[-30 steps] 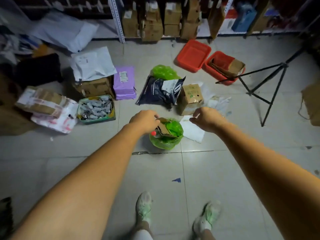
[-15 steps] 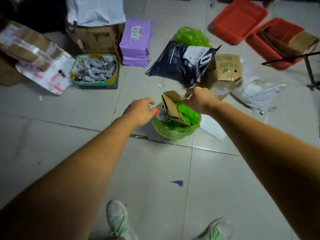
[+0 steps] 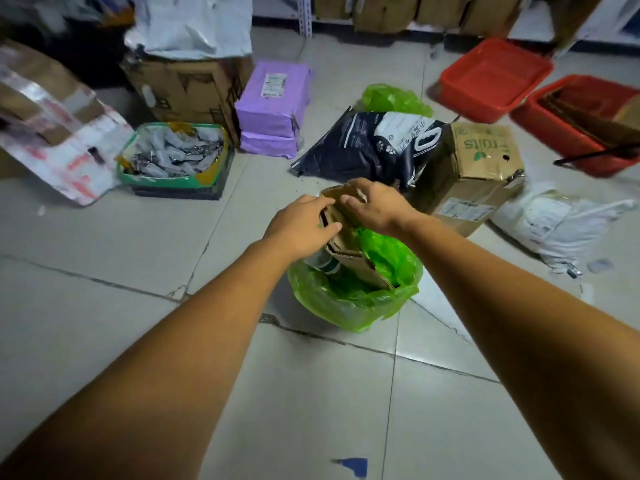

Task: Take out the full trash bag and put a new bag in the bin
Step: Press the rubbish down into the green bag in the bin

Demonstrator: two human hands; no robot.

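A small bin lined with a full green trash bag (image 3: 349, 306) stands on the tiled floor in front of me. A flattened cardboard box (image 3: 349, 251) sticks up out of the bag, next to a white bottle (image 3: 320, 264). My left hand (image 3: 301, 226) grips the cardboard's left edge. My right hand (image 3: 375, 206) holds its top from the right. The bin itself is hidden under the bag. A second green bag (image 3: 393, 98) lies crumpled on the floor farther back.
Behind the bin lie a dark printed sack (image 3: 367, 147), a fruit carton (image 3: 481, 171) and a white parcel (image 3: 561, 223). Purple parcels (image 3: 272, 109), a green-rimmed box of packets (image 3: 173, 157) and cartons sit at the left. Red tubs (image 3: 491, 77) stand back right.
The camera has come closer to the bin. My left hand moved from the bag's rim onto the cardboard, and both hands now meet at its top.
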